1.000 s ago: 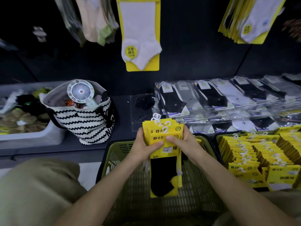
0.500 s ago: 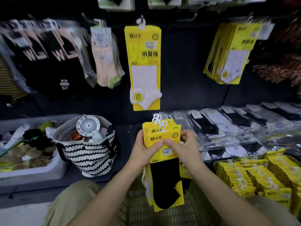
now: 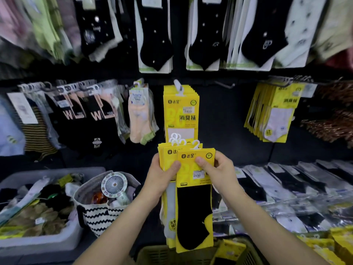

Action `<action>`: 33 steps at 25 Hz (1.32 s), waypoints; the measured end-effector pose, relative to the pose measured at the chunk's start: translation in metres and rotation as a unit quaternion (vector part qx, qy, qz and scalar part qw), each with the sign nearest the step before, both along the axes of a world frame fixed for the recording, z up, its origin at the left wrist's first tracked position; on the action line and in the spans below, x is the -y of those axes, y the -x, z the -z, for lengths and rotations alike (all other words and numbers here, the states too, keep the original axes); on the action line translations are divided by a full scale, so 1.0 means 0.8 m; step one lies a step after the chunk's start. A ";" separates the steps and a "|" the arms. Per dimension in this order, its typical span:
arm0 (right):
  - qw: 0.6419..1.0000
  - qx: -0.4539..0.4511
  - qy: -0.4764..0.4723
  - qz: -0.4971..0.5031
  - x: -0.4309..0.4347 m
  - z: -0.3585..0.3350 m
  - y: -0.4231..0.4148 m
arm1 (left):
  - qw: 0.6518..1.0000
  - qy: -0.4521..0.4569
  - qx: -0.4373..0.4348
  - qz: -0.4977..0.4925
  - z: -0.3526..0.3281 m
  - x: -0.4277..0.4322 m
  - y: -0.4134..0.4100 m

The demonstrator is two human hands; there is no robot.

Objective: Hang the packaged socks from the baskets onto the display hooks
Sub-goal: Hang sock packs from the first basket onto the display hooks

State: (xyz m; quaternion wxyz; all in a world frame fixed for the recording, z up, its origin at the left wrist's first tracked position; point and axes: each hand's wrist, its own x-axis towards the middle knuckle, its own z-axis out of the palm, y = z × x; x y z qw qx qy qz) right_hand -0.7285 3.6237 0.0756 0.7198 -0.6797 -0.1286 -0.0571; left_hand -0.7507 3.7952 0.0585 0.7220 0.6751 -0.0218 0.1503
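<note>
I hold a stack of yellow sock packs (image 3: 193, 207) upright in front of the display wall. My left hand (image 3: 162, 175) grips the stack from its left edge. My right hand (image 3: 219, 173) pinches the front pack, a black sock on a yellow card, with the thumb on its face. White plastic hangers (image 3: 183, 142) stick up from the pack tops. Straight above hangs a row of matching yellow packs (image 3: 181, 111) on a display hook (image 3: 177, 85). The green basket (image 3: 158, 255) sits below my arms at the bottom edge.
More yellow packs (image 3: 275, 111) hang at the right, and an empty hook (image 3: 225, 85) juts out between the two yellow rows. A striped bag with a small fan (image 3: 107, 203) and a grey bin (image 3: 38, 241) stand at the left. Flat clear-wrapped socks (image 3: 296, 188) cover the shelf at the right.
Both hands have lifted the stack up from over the basket toward the hanging yellow packs. My view has tilted upward, showing more rows of hanging socks. The front pack has slid right of the stack.
</note>
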 end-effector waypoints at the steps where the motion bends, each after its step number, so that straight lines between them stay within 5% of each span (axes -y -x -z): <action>1: 1.000 0.005 -0.004 -0.003 -0.002 -0.011 -0.006 | 1.000 0.000 0.004 0.000 -0.013 -0.001 -0.004; 10: 0.999 0.017 -0.030 0.011 -0.024 -0.104 -0.072 | 0.994 0.000 0.067 -0.091 -0.108 -0.044 -0.028; 21: 0.985 0.068 0.102 0.119 -0.075 -0.135 -0.127 | 0.990 -0.012 0.070 -0.121 -0.129 -0.101 -0.013; 30: 0.976 0.051 0.188 0.100 -0.079 -0.129 -0.134 | 0.990 -0.033 0.061 -0.122 -0.127 -0.093 -0.012; 33: 0.951 0.088 0.213 0.207 -0.076 -0.131 -0.111 | 0.991 -0.029 0.059 -0.120 -0.123 -0.088 -0.012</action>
